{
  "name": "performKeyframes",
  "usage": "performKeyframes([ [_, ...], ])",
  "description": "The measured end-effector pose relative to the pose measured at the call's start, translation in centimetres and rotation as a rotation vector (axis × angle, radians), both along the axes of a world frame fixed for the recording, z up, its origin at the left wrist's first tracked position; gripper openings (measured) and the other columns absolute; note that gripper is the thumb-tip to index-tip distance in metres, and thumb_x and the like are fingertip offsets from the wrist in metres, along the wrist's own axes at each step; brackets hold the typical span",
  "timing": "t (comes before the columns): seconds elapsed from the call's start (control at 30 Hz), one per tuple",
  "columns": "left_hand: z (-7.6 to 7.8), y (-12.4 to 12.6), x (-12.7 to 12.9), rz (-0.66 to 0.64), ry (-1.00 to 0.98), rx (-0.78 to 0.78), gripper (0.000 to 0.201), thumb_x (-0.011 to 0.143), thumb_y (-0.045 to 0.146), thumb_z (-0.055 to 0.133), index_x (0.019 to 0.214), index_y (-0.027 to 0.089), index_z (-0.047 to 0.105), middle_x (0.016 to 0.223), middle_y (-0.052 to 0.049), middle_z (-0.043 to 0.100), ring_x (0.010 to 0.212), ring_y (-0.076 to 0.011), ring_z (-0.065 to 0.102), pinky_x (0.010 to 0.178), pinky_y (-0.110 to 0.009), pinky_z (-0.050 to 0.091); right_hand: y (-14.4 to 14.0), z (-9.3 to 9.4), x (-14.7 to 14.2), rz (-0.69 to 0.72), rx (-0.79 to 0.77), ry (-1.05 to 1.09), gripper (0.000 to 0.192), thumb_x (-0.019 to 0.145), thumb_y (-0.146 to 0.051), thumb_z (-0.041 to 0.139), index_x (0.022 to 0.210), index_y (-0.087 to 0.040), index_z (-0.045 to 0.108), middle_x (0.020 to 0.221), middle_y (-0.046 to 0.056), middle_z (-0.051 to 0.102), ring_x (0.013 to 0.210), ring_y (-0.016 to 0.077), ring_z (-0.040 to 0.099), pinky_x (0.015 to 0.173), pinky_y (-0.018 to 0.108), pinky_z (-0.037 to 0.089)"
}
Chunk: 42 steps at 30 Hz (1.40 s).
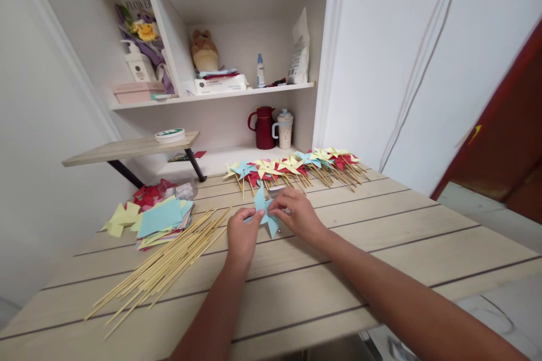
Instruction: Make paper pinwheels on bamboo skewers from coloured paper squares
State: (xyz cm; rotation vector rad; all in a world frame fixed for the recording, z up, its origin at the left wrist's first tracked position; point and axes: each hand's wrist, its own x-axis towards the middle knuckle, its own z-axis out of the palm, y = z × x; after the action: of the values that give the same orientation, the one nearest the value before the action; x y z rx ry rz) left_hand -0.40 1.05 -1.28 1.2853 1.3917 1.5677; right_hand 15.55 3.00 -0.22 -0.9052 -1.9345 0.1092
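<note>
Between my two hands, just above the middle of the table, is a blue paper pinwheel (271,224) with pointed blades. My left hand (244,232) pinches its left side, thumb near the centre. From the right, my right hand (294,213) has its fingertips closed at the pinwheel's centre; whether they also hold a small pin cannot be made out. A loose bundle of thin wooden sticks (165,262) lies left of my left hand. Beyond my hands, finished-looking pinwheels on sticks (290,166) lie in a row, in yellow, blue and red.
A stack of coloured paper squares (161,218) lies at left beside yellow folded paper (122,219), red paper pieces (148,196) and a clear box (185,189). A small raised shelf (127,148) stands behind them. A red jug (265,128) and a lidded cup (284,130) stand at the back.
</note>
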Motion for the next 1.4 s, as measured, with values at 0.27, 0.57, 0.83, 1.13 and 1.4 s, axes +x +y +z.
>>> performKeyframes([
  [0.27,-0.2,0.2,-0.7,0.108,-0.088,-0.010,0.019,0.059,0.033,0.078,0.066,0.016,0.072,0.068,-0.002,0.070,0.070,-0.0199,0.061,0.073,-0.031,0.045,0.0,0.6,0.4,0.114,-0.196,0.060,0.010,0.082,-0.015,0.065,0.074,-0.020,0.070,0.075,0.003,0.061,0.074,0.0177,0.055,0.067,0.029,0.043],
  [0.57,-0.7,1.1,-2.2,0.250,-0.350,-0.026,0.017,0.066,0.031,0.073,0.070,0.015,0.067,0.067,0.000,0.065,0.064,-0.0139,0.058,0.068,-0.029,0.045,0.4,-0.6,1.3,0.240,-0.435,-0.194,0.018,0.068,-0.005,0.066,0.067,-0.021,0.073,0.068,-0.001,0.066,0.061,0.0129,0.057,0.056,0.023,0.039],
  [0.83,-0.5,0.9,-2.0,0.170,-0.420,-0.035,0.024,0.062,0.034,0.078,0.066,0.014,0.066,0.066,0.001,0.065,0.064,-0.0121,0.059,0.068,-0.027,0.046,0.7,-0.6,1.7,0.261,-0.482,-0.123,0.013,0.076,-0.016,0.065,0.073,-0.022,0.077,0.071,0.001,0.070,0.068,0.0161,0.063,0.063,0.025,0.046],
  [1.13,0.4,-0.1,-1.0,-0.090,-0.277,-0.075,0.028,0.059,0.037,0.081,0.073,0.013,0.074,0.075,-0.006,0.071,0.071,-0.0180,0.063,0.074,-0.031,0.047,1.0,0.9,2.5,0.006,-0.205,0.235,0.021,0.084,-0.032,0.063,0.101,-0.024,0.073,0.098,0.007,0.067,0.096,0.0235,0.059,0.081,0.038,0.049],
  [1.4,1.2,-1.0,-0.1,-0.143,-0.105,-0.070,0.022,0.062,0.035,0.079,0.071,0.016,0.074,0.074,-0.004,0.072,0.075,-0.0201,0.061,0.077,-0.030,0.043,0.3,1.6,2.6,0.087,-0.247,0.283,0.030,0.086,-0.037,0.064,0.113,-0.027,0.068,0.119,0.006,0.066,0.115,0.0250,0.056,0.099,0.043,0.042],
])
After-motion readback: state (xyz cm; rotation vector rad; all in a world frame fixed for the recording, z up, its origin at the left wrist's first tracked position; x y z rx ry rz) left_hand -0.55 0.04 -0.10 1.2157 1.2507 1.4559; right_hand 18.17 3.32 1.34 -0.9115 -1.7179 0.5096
